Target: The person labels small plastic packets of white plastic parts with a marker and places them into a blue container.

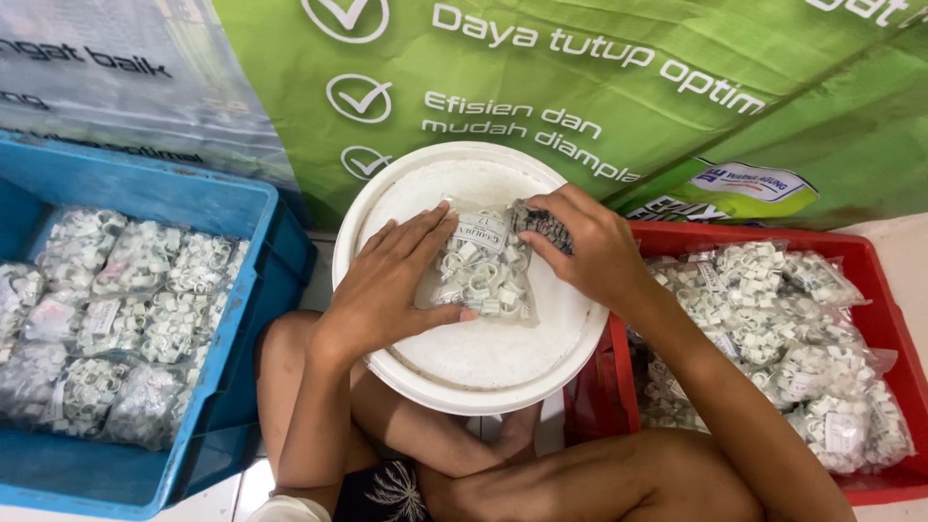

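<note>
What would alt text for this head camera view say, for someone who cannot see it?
Two bare hands, left hand and right hand, hold a clear bag of small white plastic clips on a white bucket lid. A blue crate and a red crate beside it hold more such bags.

Green printed banner (pixel 619 97) as backdrop, pale tiled floor (pixel 217 498) below, soft even light
</note>
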